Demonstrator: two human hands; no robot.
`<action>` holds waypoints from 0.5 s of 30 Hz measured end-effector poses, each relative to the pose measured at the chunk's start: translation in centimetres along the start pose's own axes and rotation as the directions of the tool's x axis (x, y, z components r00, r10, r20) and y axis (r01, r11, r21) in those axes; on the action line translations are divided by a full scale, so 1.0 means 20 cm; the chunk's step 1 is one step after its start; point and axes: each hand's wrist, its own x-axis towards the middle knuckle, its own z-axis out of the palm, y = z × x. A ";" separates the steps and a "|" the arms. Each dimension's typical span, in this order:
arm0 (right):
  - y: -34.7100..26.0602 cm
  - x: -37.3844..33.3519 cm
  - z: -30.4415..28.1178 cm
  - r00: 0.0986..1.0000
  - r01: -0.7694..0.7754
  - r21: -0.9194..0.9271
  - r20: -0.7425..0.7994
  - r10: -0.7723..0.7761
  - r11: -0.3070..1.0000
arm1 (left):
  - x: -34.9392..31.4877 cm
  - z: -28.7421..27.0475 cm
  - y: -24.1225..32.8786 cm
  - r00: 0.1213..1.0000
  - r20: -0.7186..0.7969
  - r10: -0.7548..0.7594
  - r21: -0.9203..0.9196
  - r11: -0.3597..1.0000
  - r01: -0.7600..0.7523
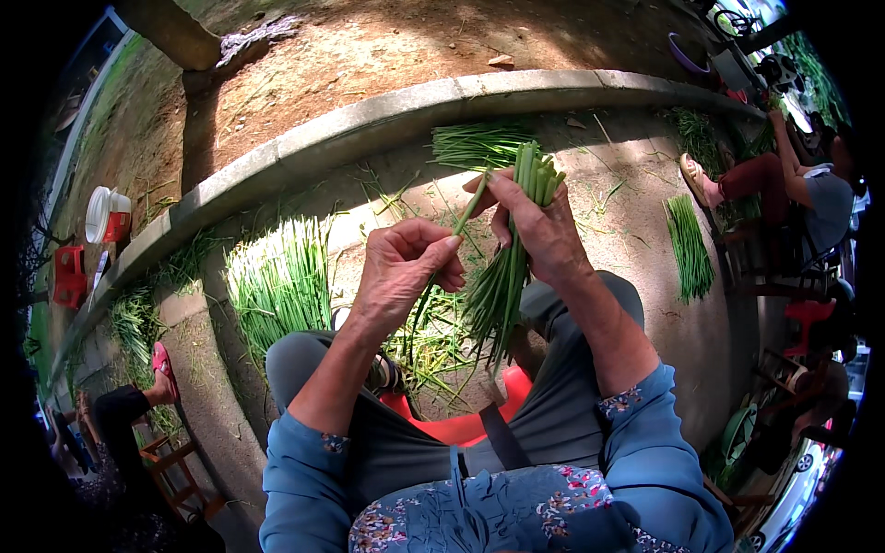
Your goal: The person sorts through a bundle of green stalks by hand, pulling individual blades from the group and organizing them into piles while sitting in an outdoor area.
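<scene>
My right hand (546,232) is wrapped round a bunch of long green stalks (498,300) that look like garlic scapes. Their thick cut ends stick up above the fist, and the thin ends hang down between my knees. Between thumb and forefinger, my left hand (406,263) pinches a single green stalk (468,207); its upper end reaches the fingertips of my right hand. Below the hands, loose green trimmings (429,346) litter the ground around my feet. To the left lies a wide pile of stalks (281,281) with pale ends.
Beyond my hands lies another pile of stalks (479,145), beside a curved concrete curb (387,112). A neat bundle (688,247) rests at right. A red stool (442,429) is under me. People sit at both sides; a white bucket (108,215) and red stool (69,276) stand far left.
</scene>
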 end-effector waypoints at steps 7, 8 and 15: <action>-0.01 0.00 0.01 0.999 0.010 -0.132 -0.029 -0.014 0.991 | 0.00 -0.01 -0.01 1.000 0.001 0.010 0.010 1.000 -0.010; -0.01 0.00 0.01 0.999 0.016 -0.132 -0.030 -0.020 0.991 | 0.00 0.00 -0.01 1.000 0.002 0.011 0.016 1.000 -0.011; -0.01 0.01 -0.01 0.999 0.011 -0.060 -0.049 -0.014 0.998 | 0.01 0.00 -0.01 1.000 0.005 0.023 0.037 0.999 -0.023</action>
